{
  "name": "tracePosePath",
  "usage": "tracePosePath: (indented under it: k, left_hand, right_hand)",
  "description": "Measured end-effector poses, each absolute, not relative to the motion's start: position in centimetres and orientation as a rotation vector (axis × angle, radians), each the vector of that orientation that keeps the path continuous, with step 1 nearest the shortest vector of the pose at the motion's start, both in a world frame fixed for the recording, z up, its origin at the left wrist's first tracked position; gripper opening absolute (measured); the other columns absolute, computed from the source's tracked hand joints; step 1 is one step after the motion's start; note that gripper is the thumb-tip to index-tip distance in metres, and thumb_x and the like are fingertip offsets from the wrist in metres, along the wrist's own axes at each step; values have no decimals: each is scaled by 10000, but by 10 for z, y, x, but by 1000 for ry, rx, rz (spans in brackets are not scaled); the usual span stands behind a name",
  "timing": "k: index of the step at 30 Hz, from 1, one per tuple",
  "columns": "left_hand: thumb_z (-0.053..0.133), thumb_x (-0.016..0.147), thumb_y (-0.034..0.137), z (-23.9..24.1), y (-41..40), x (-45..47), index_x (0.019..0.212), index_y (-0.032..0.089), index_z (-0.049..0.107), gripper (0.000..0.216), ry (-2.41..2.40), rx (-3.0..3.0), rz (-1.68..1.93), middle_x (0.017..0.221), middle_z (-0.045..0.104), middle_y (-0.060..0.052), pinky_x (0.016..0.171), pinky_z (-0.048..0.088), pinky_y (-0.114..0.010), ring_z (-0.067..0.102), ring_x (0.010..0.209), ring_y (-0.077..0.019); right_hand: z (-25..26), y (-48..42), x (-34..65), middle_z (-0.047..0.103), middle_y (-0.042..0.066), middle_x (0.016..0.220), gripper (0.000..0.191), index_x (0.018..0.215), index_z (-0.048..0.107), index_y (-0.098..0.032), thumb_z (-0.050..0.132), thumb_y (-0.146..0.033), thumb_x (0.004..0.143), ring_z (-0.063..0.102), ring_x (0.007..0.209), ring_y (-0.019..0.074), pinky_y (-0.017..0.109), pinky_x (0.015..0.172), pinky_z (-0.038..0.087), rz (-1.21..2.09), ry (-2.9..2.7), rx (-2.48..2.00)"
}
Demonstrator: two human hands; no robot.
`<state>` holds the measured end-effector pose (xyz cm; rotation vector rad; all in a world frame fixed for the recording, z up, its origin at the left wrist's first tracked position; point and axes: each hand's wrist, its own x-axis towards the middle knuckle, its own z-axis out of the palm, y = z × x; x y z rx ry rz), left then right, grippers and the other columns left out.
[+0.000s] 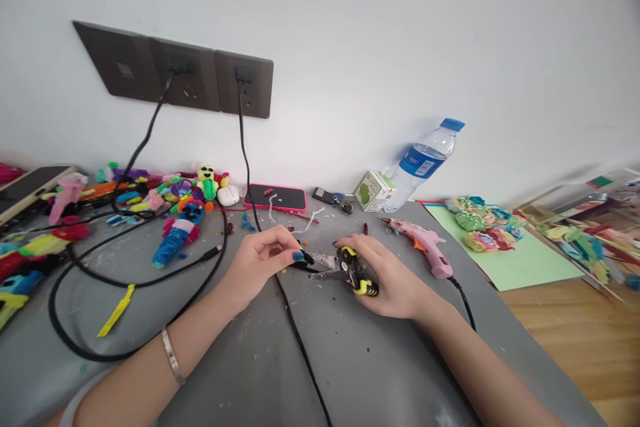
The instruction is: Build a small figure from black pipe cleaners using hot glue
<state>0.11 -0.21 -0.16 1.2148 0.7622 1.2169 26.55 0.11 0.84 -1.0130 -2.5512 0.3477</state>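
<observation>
My right hand grips a pair of black and yellow pliers, jaws pointing left over the grey table. My left hand pinches a short dark piece right at the jaws' tip. Both hands rest low on the table near its middle. A silver bangle circles my left wrist.
A pink glue gun lies right of my hands, its cord trailing off. Black cables run from wall sockets. Colourful fuzzy figures crowd the left; a phone, keys, small carton and water bottle line the wall. Green paper with paper flowers lies right.
</observation>
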Motion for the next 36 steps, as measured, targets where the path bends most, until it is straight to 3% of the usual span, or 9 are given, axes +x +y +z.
tracePosePath:
  k: [24,36]
  left_hand:
    - [833,732,444,2,-2,1,691,164,712,308,798,1238,1219,720,586,-26,665,425,-280,536,721,-164]
    - [838,735,396,-1,-2,1,701,169,718,259,783,1215,1222,725,589,-18,676,418,-277,535,723,-158]
  right_hand:
    - [9,1,265,638,125,1160,647,1279,474,-220,576,-117,648,621,1061,329,438,898,496,346,-2548,-1020]
    - [9,0,265,626,132,1178,629,1284,454,-212,572,-129,671,614,1068,329,444,888,496,324,-2562,-1017]
